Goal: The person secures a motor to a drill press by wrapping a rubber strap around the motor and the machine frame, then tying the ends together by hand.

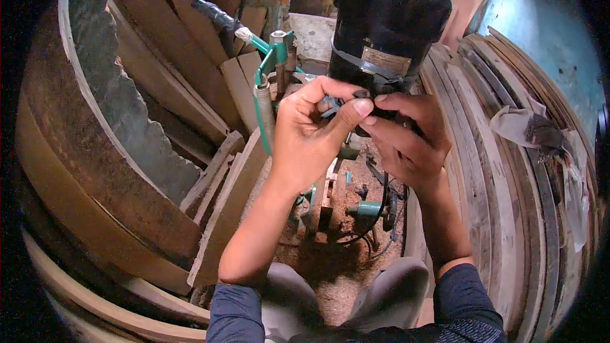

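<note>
A big black motor (386, 19) with a label plate sits on top of a green-framed machine (273, 63). Both my hands are raised in front of its lower edge. My left hand (311, 130) pinches a small dark part or wire end between thumb and fingers. My right hand (406, 136) meets it fingertip to fingertip and grips the same small part against the motor's base. The part itself is mostly hidden by my fingers. A black cable (381, 206) hangs down below my hands.
Stacks of wooden planks (159, 108) lean at the left, more boards (502, 171) at the right with a rag (530, 128) on them. A black-handled lever (219, 18) sticks out upper left. Sawdust covers the floor (343, 267) by my knees.
</note>
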A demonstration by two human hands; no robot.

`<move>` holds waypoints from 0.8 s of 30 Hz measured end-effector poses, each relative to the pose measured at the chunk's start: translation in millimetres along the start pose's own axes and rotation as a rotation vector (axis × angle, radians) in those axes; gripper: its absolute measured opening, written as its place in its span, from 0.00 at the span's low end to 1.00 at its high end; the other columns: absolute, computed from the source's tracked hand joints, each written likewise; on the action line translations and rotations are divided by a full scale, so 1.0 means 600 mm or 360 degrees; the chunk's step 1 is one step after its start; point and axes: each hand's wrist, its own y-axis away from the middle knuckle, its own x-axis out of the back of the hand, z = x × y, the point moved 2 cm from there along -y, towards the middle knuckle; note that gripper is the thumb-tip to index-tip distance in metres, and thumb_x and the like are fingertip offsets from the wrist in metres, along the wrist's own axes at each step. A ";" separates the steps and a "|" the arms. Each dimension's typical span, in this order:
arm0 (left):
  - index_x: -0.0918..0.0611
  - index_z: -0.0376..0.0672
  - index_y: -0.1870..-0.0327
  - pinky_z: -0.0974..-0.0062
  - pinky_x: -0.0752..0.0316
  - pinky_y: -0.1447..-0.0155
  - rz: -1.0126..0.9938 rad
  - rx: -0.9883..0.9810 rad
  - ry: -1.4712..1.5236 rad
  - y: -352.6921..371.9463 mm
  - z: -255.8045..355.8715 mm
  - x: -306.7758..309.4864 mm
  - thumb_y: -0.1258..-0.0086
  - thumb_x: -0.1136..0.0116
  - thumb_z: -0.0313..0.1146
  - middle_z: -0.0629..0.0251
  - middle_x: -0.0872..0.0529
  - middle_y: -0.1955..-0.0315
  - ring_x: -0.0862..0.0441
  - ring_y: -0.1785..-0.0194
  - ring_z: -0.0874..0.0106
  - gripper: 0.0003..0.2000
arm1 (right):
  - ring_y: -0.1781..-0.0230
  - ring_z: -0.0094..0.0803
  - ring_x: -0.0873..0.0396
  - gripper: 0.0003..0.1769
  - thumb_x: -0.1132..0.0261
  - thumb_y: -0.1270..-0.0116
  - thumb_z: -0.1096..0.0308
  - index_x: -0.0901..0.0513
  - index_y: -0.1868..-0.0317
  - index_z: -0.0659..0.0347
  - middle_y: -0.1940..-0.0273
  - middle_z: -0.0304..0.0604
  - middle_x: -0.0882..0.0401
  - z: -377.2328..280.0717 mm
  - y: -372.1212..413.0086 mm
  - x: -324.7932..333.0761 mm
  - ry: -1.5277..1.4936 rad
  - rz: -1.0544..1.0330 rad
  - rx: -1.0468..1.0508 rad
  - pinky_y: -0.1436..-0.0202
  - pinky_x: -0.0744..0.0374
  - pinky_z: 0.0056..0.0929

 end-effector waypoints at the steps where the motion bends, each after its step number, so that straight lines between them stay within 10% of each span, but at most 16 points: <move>1: 0.16 0.34 0.60 0.83 0.25 0.57 -0.0032 0.0055 -0.0030 -0.004 0.000 0.001 0.32 0.30 0.26 0.70 0.15 0.67 0.19 0.61 0.83 0.06 | 0.60 0.35 0.19 0.17 0.21 0.48 0.78 0.11 0.58 0.54 0.54 0.42 0.16 -0.001 -0.002 0.002 0.0018 -0.0020 -0.0023 0.64 0.23 0.27; 10: 0.32 0.37 0.33 0.81 0.20 0.54 -0.0018 0.0114 0.0191 -0.017 0.001 0.004 0.36 0.28 0.24 0.67 0.19 0.59 0.18 0.58 0.77 0.31 | 0.59 0.39 0.17 0.17 0.23 0.52 0.77 0.11 0.60 0.51 0.53 0.39 0.16 -0.001 -0.005 -0.002 0.0072 -0.0027 -0.0080 0.58 0.19 0.36; 24: 0.40 0.45 0.44 0.80 0.24 0.47 -0.0180 -0.0138 -0.0079 -0.035 -0.013 0.024 0.39 0.24 0.26 0.64 0.24 0.54 0.23 0.49 0.75 0.33 | 0.51 0.44 0.17 0.19 0.23 0.46 0.76 0.16 0.52 0.58 0.48 0.47 0.16 -0.012 -0.012 0.002 -0.0030 0.0016 -0.0275 0.50 0.18 0.37</move>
